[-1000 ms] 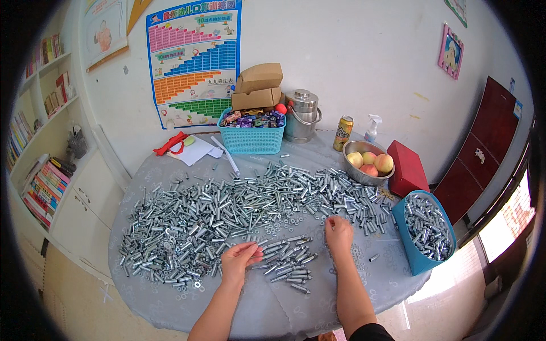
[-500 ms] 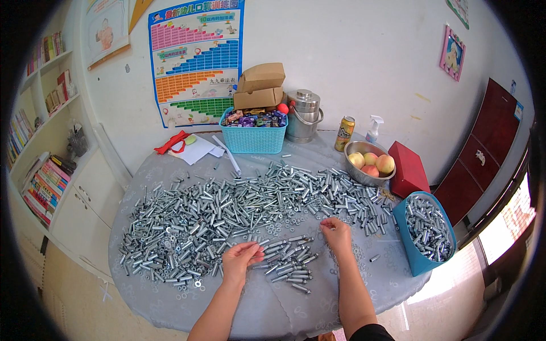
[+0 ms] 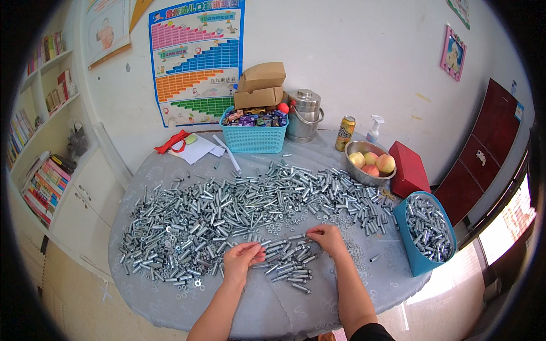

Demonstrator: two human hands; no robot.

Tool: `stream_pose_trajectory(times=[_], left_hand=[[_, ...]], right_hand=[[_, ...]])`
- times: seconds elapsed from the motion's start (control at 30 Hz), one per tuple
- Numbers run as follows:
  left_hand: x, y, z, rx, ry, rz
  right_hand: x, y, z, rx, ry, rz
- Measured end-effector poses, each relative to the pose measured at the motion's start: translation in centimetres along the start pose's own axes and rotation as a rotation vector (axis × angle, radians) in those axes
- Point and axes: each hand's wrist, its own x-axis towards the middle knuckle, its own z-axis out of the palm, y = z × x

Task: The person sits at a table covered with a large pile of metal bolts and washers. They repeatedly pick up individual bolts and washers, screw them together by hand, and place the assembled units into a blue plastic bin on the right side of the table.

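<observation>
A small group of sleeve anchors (image 3: 294, 277), metal tubes with nuts and washers at their ends, lies between my hands. At its left edge my left hand (image 3: 241, 261) has thumb and fingers pinched together; what they hold, if anything, is too small to make out. My right hand (image 3: 328, 239) pinches with its fingertips at the group's upper right, by the end of one anchor; its contents cannot be told either. Beyond both hands spreads a wide heap of loose metal sleeves and bolts (image 3: 222, 207). Loose washers (image 3: 355, 253) are scattered beside my right wrist.
A blue bin of metal sleeves (image 3: 414, 250) stands at the table's right edge. Farther back are a steel bowl of peaches (image 3: 364, 177), a red box (image 3: 407, 170), a can (image 3: 344, 133), a spray bottle (image 3: 373, 129), a steel pot (image 3: 303, 116) and a turquoise basket (image 3: 253, 140).
My right hand has moved left, from the washers toward the ends of the grouped anchors. My left hand has barely shifted.
</observation>
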Motion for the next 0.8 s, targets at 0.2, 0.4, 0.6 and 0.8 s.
stream_pose_trajectory(times=[0.2, 0.4, 0.6, 0.8], left_hand=[[0.0, -0.1, -0.2, -0.004, 0.0, -0.002], [0.2, -0.3, -0.3, -0.009, -0.001, -0.005], [0.2, -0.3, -0.1, -0.003, 0.006, -0.023], [0.2, -0.4, -0.2, -0.011, 0.008, -0.022]], right_hand=[[0.4, -1.0, 0.3, -0.194, 0.02, 0.023], [0.7, -0.1, -0.5, -0.101, 0.028, 0.057], [0.5, -0.3, -1.4, 0.026, -0.108, 0.118], [-0.2, -2.0, -1.2, 0.054, -0.088, 0.239]])
